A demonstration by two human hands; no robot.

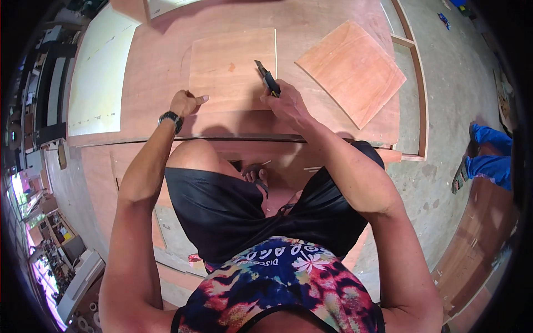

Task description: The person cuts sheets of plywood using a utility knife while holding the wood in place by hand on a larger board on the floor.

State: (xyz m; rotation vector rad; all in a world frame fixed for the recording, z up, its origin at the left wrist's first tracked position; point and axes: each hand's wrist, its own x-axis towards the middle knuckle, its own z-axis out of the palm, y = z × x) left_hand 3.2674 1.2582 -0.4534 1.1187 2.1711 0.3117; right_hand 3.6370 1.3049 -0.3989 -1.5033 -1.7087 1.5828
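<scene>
My right hand [286,102] is wrapped round a black utility knife [271,83], its blade out and pointing away and to the left. The knife is over the right part of a square plywood piece [222,53] lying on a larger plywood sheet [161,55]. Near that piece's lower left corner is my left hand [187,104], a dark watch on the wrist. Its thumb stretches out to the right, apart from the fingers, and nothing shows in its grip. Whether it presses on the wood I cannot tell.
A second plywood piece [352,75] lies turned at the right. At the left is a pale sheet [102,83]. A wooden frame [420,100] runs along the right side. Another person's blue-clad legs [491,161] are at the far right. An upright board [133,8] stands at the far edge.
</scene>
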